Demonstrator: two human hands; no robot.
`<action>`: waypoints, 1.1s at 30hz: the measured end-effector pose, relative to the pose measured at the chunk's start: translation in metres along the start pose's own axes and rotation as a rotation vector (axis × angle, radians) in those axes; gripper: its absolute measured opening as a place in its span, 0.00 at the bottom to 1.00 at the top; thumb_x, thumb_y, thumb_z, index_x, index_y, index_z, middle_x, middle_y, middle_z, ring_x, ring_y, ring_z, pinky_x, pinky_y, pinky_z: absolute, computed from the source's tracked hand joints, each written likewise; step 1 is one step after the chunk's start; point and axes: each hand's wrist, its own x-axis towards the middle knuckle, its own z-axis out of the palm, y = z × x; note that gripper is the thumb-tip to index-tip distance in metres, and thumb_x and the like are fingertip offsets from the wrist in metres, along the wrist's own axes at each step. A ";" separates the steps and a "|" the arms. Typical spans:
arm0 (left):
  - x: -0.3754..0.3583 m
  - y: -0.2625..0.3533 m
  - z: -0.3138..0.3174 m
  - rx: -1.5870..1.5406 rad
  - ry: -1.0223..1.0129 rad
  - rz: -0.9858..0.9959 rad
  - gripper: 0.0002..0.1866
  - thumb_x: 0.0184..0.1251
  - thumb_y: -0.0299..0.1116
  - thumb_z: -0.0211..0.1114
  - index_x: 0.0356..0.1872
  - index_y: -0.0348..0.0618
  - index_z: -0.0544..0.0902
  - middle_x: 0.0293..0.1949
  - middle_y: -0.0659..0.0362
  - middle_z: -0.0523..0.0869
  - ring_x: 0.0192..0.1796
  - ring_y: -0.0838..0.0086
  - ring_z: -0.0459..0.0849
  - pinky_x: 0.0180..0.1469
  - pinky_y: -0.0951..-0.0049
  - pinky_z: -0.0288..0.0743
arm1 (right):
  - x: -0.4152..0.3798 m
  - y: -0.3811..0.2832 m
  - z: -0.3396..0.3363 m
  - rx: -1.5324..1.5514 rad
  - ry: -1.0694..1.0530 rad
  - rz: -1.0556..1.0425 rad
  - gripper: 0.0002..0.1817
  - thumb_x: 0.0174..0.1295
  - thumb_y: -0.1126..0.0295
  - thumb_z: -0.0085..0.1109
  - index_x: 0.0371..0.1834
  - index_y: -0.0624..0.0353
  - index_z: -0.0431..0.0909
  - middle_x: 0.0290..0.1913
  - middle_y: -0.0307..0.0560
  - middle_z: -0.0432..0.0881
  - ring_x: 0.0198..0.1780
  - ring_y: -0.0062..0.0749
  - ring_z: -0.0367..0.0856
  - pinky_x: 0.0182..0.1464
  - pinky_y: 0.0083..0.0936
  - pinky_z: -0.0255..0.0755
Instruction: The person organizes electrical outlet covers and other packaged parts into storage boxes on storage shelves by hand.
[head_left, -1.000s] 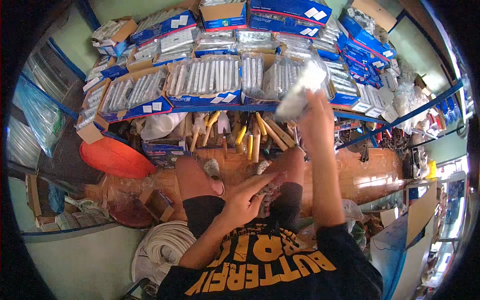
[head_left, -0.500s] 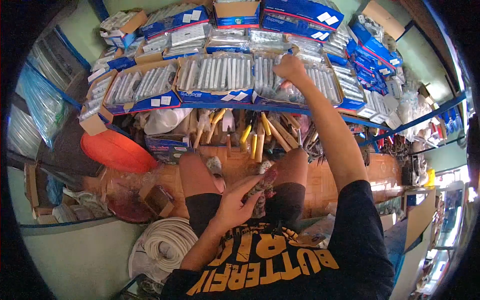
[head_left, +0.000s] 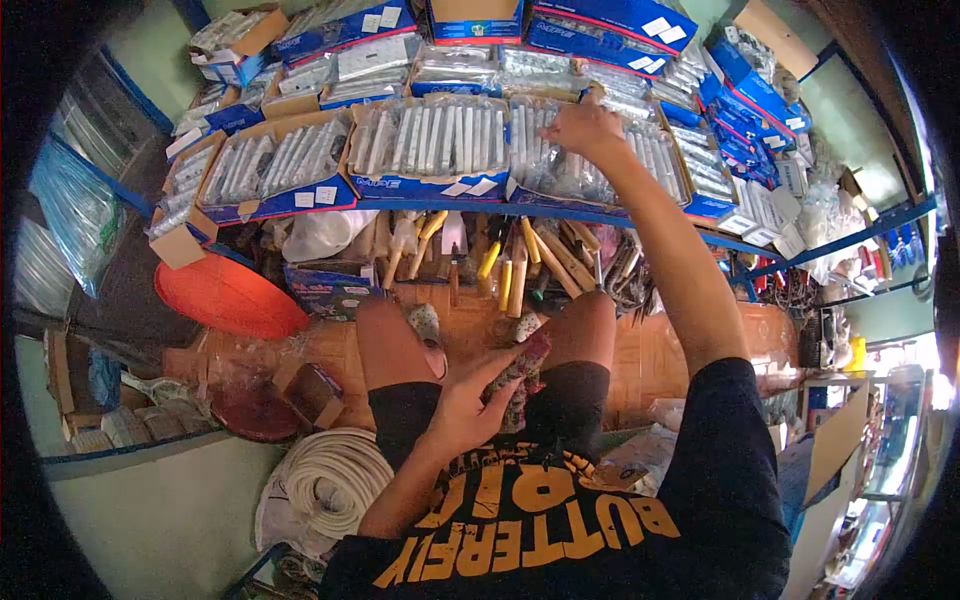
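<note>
A dark red and grey patterned cloth (head_left: 516, 382) is gripped in my left hand (head_left: 472, 405), low in front of my lap. My right hand (head_left: 588, 128) reaches out over an open blue box (head_left: 560, 202) filled with upright, plastic-wrapped light panels (head_left: 650, 160). Its fingers are bent over the packs at the box's middle; whether they grip anything cannot be made out. Just left of it stands a similar box (head_left: 420, 188) with a row of white and silver panels (head_left: 450, 138).
More blue boxes (head_left: 345, 35) are stacked behind. Below the shelf edge (head_left: 460, 209) lie wooden and yellow tool handles (head_left: 515, 285). A red round basket (head_left: 230, 295) is at the left, with a coiled white hose (head_left: 335, 485) at the lower left.
My right hand has shifted slightly over the box, and its fingers look more spread. My left hand keeps hold of the cloth, nearly unmoved. The view has shifted slightly.
</note>
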 end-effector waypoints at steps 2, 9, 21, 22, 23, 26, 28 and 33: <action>-0.002 0.000 -0.003 -0.035 -0.039 -0.015 0.21 0.63 0.22 0.59 0.58 0.36 0.75 0.51 0.45 0.82 0.54 0.59 0.82 0.55 0.68 0.74 | -0.035 -0.008 -0.033 -0.025 0.181 0.088 0.31 0.60 0.38 0.48 0.46 0.55 0.81 0.52 0.55 0.80 0.55 0.47 0.78 0.55 0.50 0.69; -0.007 -0.001 -0.007 -0.052 0.014 -0.042 0.19 0.64 0.23 0.58 0.58 0.36 0.76 0.50 0.46 0.83 0.53 0.62 0.82 0.55 0.69 0.74 | -0.039 0.016 -0.017 0.112 -0.007 0.203 0.32 0.59 0.42 0.51 0.52 0.60 0.78 0.55 0.55 0.79 0.58 0.51 0.76 0.59 0.49 0.68; -0.006 -0.008 -0.003 -0.019 0.125 -0.046 0.19 0.71 0.32 0.57 0.58 0.33 0.73 0.49 0.50 0.82 0.53 0.70 0.79 0.57 0.68 0.71 | -0.110 0.057 -0.095 0.950 0.093 0.127 0.15 0.64 0.60 0.51 0.38 0.63 0.78 0.30 0.40 0.78 0.34 0.23 0.75 0.38 0.24 0.70; -0.005 -0.011 -0.002 -0.167 0.213 -0.050 0.21 0.73 0.34 0.54 0.62 0.34 0.69 0.53 0.50 0.79 0.56 0.69 0.77 0.59 0.68 0.69 | -0.128 0.053 -0.100 1.020 0.072 0.136 0.15 0.64 0.60 0.51 0.40 0.62 0.78 0.33 0.38 0.77 0.36 0.22 0.74 0.40 0.23 0.69; -0.003 -0.013 0.000 -0.316 0.295 -0.056 0.22 0.75 0.35 0.50 0.65 0.34 0.65 0.56 0.51 0.77 0.58 0.68 0.75 0.61 0.68 0.66 | -0.150 0.048 -0.101 1.091 0.050 0.150 0.15 0.65 0.59 0.51 0.41 0.61 0.77 0.35 0.36 0.77 0.38 0.21 0.73 0.42 0.21 0.68; 0.016 0.011 0.006 -0.389 0.328 0.141 0.25 0.76 0.38 0.46 0.67 0.34 0.60 0.63 0.49 0.69 0.64 0.66 0.69 0.66 0.66 0.61 | -0.206 -0.009 -0.072 1.242 0.381 0.057 0.11 0.67 0.65 0.46 0.34 0.60 0.74 0.32 0.34 0.73 0.35 0.21 0.68 0.37 0.21 0.64; 0.044 0.024 0.001 -0.100 0.331 0.447 0.23 0.73 0.34 0.50 0.67 0.46 0.65 0.69 0.39 0.60 0.70 0.44 0.60 0.69 0.48 0.54 | -0.237 -0.047 -0.052 1.463 0.317 0.164 0.09 0.67 0.65 0.46 0.34 0.59 0.71 0.31 0.34 0.71 0.37 0.20 0.68 0.40 0.20 0.64; 0.045 0.028 0.038 0.558 0.222 0.459 0.24 0.74 0.51 0.41 0.66 0.60 0.69 0.71 0.35 0.50 0.71 0.31 0.45 0.66 0.29 0.36 | -0.278 -0.115 -0.042 2.181 0.404 0.020 0.17 0.70 0.54 0.45 0.51 0.54 0.64 0.48 0.44 0.69 0.53 0.25 0.69 0.59 0.24 0.62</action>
